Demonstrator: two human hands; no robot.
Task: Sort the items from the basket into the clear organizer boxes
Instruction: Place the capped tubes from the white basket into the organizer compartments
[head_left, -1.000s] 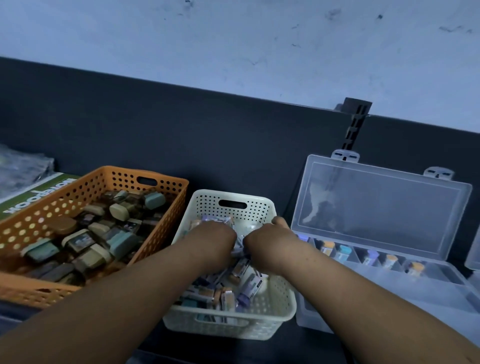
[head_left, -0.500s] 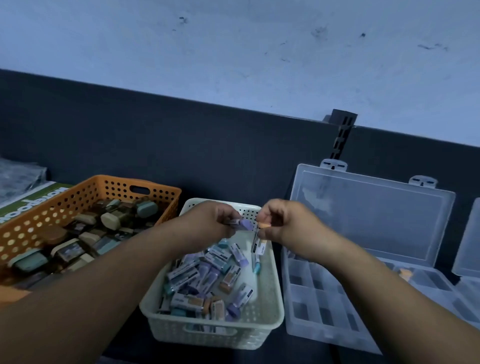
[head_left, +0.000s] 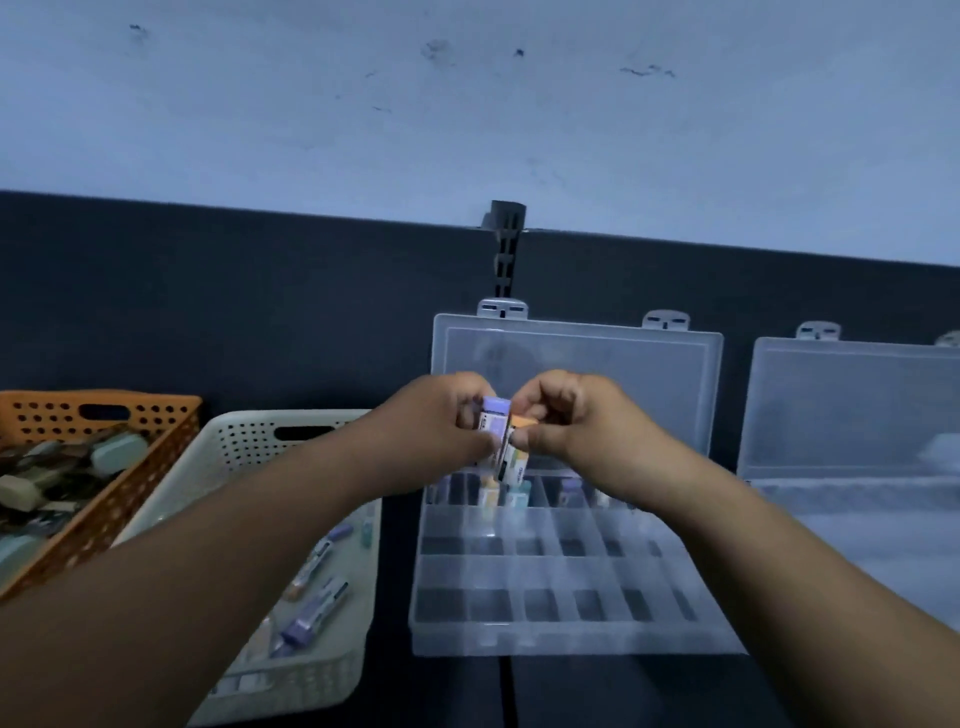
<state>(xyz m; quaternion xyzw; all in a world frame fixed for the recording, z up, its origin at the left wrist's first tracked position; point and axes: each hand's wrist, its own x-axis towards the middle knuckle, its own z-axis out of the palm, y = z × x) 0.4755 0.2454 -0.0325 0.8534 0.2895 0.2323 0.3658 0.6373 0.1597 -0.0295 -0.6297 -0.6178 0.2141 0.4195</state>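
Observation:
My left hand (head_left: 441, 423) grips a purple-capped tube (head_left: 493, 427) and my right hand (head_left: 576, 421) pinches an orange-capped tube (head_left: 515, 452). Both hands meet, tubes side by side, above the back row of an open clear organizer box (head_left: 561, 629). A few capped tubes stand in that back row, partly hidden by my hands. The white basket (head_left: 244, 441) at the left holds several more labelled tubes (head_left: 317, 608), and my left forearm crosses over it.
An orange basket (head_left: 109, 410) full of small cased items stands at the far left. A second open clear organizer box (head_left: 852, 415) sits at the right edge. A dark partition with a slotted black bracket (head_left: 506, 249) runs behind everything.
Both hands lifted out of the white basket with a tube each and moved right, from over the basket to above the organizer's back row. The view shifted right as well.

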